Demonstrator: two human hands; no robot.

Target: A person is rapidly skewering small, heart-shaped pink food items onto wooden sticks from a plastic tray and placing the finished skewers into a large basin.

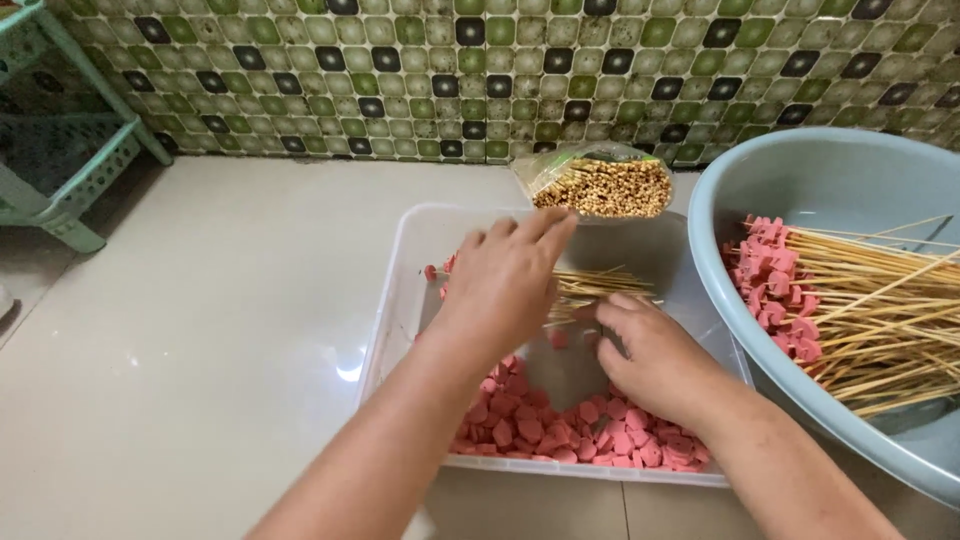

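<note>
Hands over a tub of pink sausage slices

Thin bamboo skewers [590,287] lie left-right; left hand [505,280] spread flat above them, right hand [650,350] pinching their ends inside the clear tub [400,300].

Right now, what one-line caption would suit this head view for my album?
Two hands, left hand and right hand, handle bamboo skewers over a clear tub of pink sausage slices.
</note>
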